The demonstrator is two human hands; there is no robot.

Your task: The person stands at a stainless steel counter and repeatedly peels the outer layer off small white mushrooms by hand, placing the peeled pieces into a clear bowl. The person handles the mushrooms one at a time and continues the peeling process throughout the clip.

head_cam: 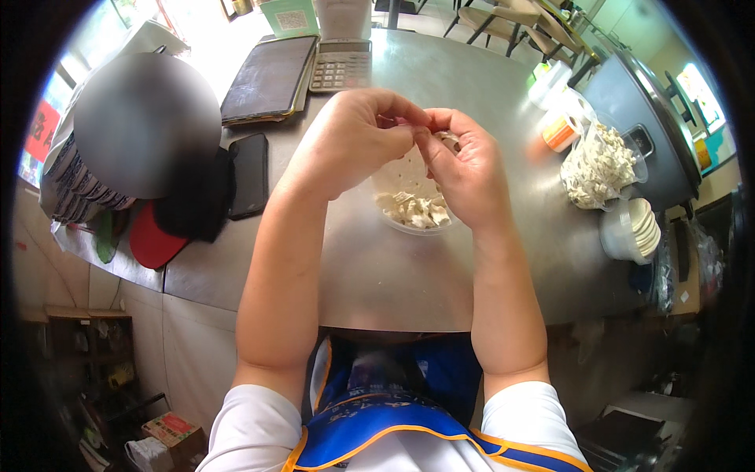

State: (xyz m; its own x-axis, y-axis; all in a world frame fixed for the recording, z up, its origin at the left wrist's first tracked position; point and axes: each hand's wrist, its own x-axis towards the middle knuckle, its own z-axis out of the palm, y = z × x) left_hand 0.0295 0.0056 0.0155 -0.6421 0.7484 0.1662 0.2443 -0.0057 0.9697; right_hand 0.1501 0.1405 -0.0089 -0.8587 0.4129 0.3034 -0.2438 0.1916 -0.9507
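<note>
Above a clear plastic bowl [407,171], my left hand [371,127] and my right hand [463,159] meet with fingertips pinched together. Pale, torn pieces that look like mushroom [422,211] lie in the bowl. A bit of pale, greyish material [448,140] shows within the curl of my right hand; what sits between the fingertips is mostly hidden by them. My left hand's fingers are bent inwards, and whether they grip a piece is not visible. The bowl stands on a stainless steel table [389,283].
On the right stand a container heaped with pale torn pieces [607,159], stacked clear tubs [628,233], a roll with an orange label [560,133] and a large grey appliance [637,124]. Leftwards are a phone [248,177], a black folder [271,76], a calculator [341,65], stacked bowls [82,183] and a red-brimmed cap [154,236].
</note>
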